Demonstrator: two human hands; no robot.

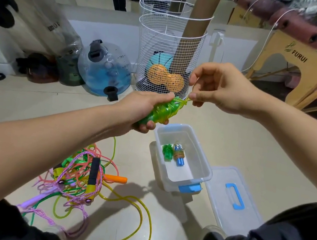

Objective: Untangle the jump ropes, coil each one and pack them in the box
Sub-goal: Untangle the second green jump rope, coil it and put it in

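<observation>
A pale floor [207, 111] carries everything. The open clear box [182, 157] sits on it, its lid [232, 197] flat just right of the box. Left of the box lies a tangle of jump ropes [78, 177]; a wire basket [167, 58] stands behind the box.

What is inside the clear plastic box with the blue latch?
Two coiled jump ropes lie in the clear plastic box: a green bundle and a blue-handled bundle. Nothing hidden.
</observation>
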